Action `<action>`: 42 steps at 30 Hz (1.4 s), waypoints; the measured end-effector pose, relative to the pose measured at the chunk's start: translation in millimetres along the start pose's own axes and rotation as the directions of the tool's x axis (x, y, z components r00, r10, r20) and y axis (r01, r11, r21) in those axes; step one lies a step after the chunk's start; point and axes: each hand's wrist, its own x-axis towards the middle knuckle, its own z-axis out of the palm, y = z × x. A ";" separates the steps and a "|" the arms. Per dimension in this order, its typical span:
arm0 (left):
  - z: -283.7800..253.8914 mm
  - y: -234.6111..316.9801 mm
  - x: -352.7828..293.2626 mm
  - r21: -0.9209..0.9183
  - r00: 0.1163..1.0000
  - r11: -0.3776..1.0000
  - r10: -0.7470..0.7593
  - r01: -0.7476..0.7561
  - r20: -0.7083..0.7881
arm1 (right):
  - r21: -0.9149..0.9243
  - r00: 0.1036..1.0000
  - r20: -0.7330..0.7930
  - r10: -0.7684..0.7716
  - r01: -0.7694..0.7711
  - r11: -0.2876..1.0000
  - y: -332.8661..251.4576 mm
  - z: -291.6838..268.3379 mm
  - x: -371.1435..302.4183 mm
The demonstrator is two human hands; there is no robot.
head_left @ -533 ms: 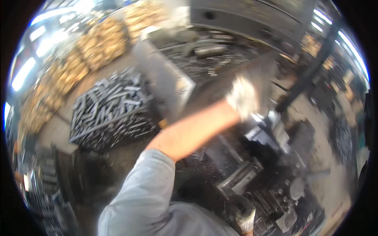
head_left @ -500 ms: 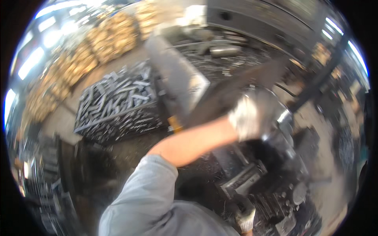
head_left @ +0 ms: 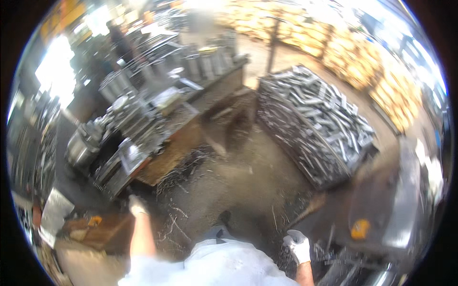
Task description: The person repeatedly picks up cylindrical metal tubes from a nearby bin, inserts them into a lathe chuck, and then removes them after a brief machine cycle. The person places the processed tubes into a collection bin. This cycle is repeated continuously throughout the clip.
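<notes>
My left hand (head_left: 137, 206), in a pale work glove, is at the lower left beside the front edge of a metalworking machine (head_left: 129, 155). Its fingers are dark and smeared by motion, so I cannot see whether they touch the machine or hold anything. Low on the right hangs my right hand (head_left: 297, 244), in a white glove with grey fingers. Those fingers look curled in, and whatever they may hold is hidden. A dark steel plate with a yellow patch (head_left: 360, 229) is to the right of that hand.
A dark metal bin (head_left: 305, 136) heaped with grey metal pieces (head_left: 329, 107) stands ahead on the right. Stacked yellowish bundles (head_left: 355, 52) line the back. Metal cylinders (head_left: 205, 66) stand on the far bench. Curly metal shavings (head_left: 179, 224) lie on the floor (head_left: 234, 171).
The view has swung left, bringing the metal bin from the left side to the right. My left arm, earlier stretched rightward across to a machine, is now low on the left.
</notes>
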 end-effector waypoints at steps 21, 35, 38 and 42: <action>-173.0 25.7 79.0 0.730 0.602 0.651 0.503 0.209 -0.621 | -0.829 0.885 0.418 0.206 0.279 0.485 -47.0 120.7 286.4; 582.1 -186.4 -143.8 0.603 0.625 0.512 -0.154 -0.612 0.765 | 0.054 0.980 -0.199 -0.026 0.038 0.998 -245.5 -22.1 744.2; 803.0 -180.2 -190.1 0.321 0.326 0.314 -0.035 -0.894 0.945 | -0.158 0.926 -0.358 -0.123 0.070 0.985 -293.5 -65.0 929.8; 1045.1 -204.9 -199.5 0.088 0.093 0.190 0.019 -0.978 0.995 | -0.392 0.874 -0.458 -0.164 -0.033 0.920 -333.0 -88.8 1122.8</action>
